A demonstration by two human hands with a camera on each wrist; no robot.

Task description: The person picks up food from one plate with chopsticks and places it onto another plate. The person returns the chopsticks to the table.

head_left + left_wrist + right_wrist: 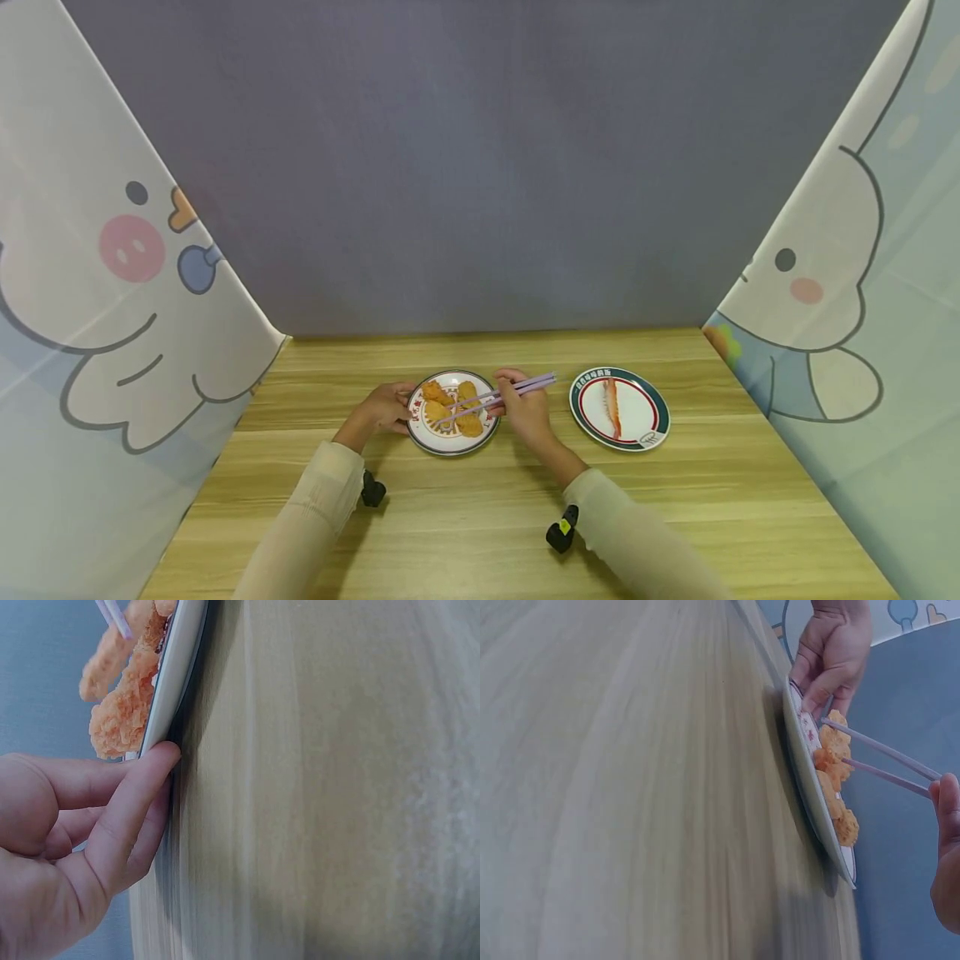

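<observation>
Fried chicken pieces (470,426) sit on round white plate (431,442); left hand (384,407) pinches its edge, likely for steadiness. Right hand (527,410) clamps lilac chopsticks (885,751) toward rear (for reach, I'd guess), tips apart.

Okay so chicken (470,426) is on a plate (450,451), left hand (386,407) at its 9 o'clock edge, right hand (525,410) at 3 with chopsticks (535,384) reaching over it. Second plate (643,400)'s further toward 3, shrimp (612,408) on it. Both plates on the table (750,500).
</observation>
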